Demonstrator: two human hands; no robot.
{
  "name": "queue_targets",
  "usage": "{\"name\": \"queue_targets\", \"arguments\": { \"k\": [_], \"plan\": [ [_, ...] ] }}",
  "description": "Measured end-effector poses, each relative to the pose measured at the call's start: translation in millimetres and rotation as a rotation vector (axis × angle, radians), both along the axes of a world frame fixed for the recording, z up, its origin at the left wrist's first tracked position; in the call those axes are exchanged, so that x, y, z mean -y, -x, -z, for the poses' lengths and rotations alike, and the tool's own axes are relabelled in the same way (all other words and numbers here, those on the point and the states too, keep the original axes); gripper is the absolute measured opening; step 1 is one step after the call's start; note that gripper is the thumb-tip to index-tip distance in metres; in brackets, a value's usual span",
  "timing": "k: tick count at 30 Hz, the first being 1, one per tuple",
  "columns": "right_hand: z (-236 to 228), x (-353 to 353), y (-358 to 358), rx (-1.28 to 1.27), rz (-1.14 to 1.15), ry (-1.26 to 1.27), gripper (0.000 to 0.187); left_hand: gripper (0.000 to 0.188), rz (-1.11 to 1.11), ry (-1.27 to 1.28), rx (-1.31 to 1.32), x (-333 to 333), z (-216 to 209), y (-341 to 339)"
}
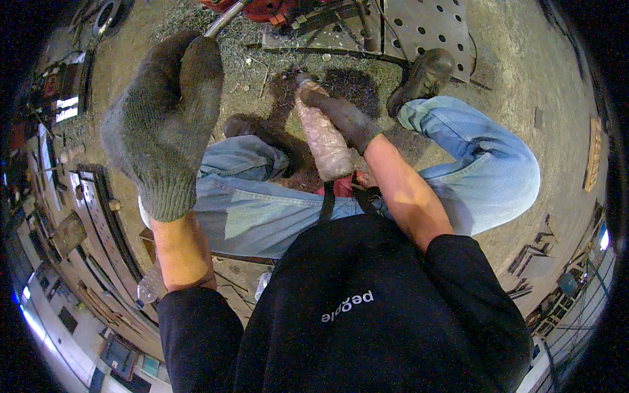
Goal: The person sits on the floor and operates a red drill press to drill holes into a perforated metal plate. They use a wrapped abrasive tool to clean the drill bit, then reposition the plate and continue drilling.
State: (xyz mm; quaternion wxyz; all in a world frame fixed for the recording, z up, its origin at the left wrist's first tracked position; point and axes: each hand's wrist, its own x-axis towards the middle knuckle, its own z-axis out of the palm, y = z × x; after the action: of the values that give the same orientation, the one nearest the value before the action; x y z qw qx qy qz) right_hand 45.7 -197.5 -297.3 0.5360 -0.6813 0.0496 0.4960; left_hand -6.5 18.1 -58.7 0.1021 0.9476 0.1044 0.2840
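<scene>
Floor [314, 65] apparently open between bottle [322, 134] and plate [426, 27] edge

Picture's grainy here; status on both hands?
Left hand at metal rod, grip hidden. Right hand closed on brownish bottle. Perforated metal plate ahead, touching neither hand.

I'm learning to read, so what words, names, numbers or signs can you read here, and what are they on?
Black shirt: one short white word, upside down; I won't copy it out.
Brownish bottle in the right hand: no lettering I can make out.
Clear bottle at left, and background: too small or blurred to tell.
</scene>
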Motion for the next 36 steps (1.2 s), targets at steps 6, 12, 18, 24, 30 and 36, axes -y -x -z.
{"name": "queue_targets", "arguments": {
  "k": [6, 12, 18, 24, 30, 36],
  "plan": [
    [7.3, 1.7, -0.5, -0.057, 0.057, -0.017, 0.064, 0.026, -0.009, 0.010, -0.032, 1.4, -1.9, 0.1],
    [9.0, 2.2, -1.4, -0.016, 0.046, 0.009, 0.066, 0.027, 0.011, 0.011, -0.020, 3.4, -4.6, 0.7],
    [-1.5, 1.6, -1.3, -0.040, 0.011, -0.007, 0.079, 0.026, -0.017, 0.033, -0.057, 4.5, -4.4, -0.2],
    [-17.3, -0.7, -2.5, -0.102, 0.032, 0.005, 0.072, 0.027, -0.017, 0.063, -0.028, 0.5, 0.9, 1.3],
    [-5.4, -0.7, -2.6, -0.090, 0.019, 0.044, 0.082, 0.028, -0.009, 0.007, -0.045, 2.0, -1.8, -0.4],
    [2.2, 2.1, -1.7, -0.055, 0.036, -0.003, 0.074, 0.028, -0.020, 0.020, -0.052, 2.3, -2.2, 0.2]
  ]
}}
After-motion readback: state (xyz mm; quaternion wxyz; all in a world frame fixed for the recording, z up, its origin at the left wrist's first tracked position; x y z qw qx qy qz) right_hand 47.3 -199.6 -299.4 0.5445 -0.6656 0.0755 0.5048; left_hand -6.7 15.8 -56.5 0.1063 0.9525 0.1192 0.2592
